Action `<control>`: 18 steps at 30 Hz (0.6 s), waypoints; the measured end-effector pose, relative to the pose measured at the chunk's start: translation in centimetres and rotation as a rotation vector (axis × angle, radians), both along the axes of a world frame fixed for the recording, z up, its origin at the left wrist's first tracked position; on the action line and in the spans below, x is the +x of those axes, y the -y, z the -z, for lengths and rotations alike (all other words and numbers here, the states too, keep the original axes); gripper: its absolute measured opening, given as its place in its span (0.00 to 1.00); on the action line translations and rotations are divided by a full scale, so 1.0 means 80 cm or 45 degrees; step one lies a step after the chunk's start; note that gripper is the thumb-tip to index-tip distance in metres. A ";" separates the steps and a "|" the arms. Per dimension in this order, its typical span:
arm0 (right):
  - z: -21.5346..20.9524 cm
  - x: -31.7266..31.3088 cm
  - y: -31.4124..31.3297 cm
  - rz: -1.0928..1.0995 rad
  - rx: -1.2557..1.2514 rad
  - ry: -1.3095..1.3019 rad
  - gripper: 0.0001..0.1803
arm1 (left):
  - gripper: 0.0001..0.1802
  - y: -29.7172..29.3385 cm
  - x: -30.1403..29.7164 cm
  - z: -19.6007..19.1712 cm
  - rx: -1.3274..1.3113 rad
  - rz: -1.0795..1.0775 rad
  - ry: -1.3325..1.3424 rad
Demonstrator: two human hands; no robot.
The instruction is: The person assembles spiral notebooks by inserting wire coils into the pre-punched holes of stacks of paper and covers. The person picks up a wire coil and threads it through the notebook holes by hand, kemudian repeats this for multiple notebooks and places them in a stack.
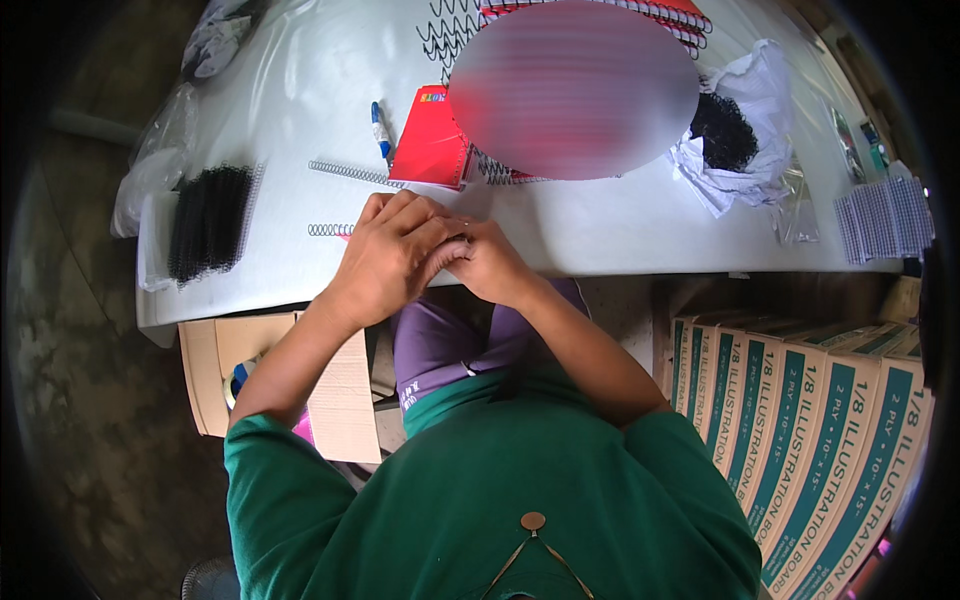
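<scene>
L hand (392, 255) over R hand (487, 262), both curled tight at near desk (620, 235) edge, contents hidden | short silver wire spiral coil (329, 230) just left, axis left-right, L nearer

A small workshop for making notebooks: a white table (600, 230) with wire spirals (352, 172) at 11 o'clock, cardboard boxes (820, 420) at 4 o'clock.

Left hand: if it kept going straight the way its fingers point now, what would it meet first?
The left hand points rightward and already touches the right hand at the table edge, so that comes first, though depth is unclear.
</scene>
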State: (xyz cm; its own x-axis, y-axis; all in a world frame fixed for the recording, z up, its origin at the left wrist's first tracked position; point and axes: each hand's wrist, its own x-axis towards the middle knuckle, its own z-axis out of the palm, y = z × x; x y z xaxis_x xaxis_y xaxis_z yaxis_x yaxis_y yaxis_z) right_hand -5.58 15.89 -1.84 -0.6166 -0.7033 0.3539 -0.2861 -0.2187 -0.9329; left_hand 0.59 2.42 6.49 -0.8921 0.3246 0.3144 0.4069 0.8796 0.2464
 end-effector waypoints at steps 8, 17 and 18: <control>0.009 0.000 0.004 -0.017 -0.029 -0.045 0.12 | 0.13 -0.002 -0.003 -0.005 0.021 0.092 0.046; -0.022 0.016 -0.010 -0.129 -0.023 0.039 0.14 | 0.13 -0.004 0.002 -0.047 -0.040 0.067 0.130; -0.026 0.021 -0.013 -0.092 -0.058 0.040 0.16 | 0.14 -0.010 0.003 -0.055 -0.023 0.086 0.058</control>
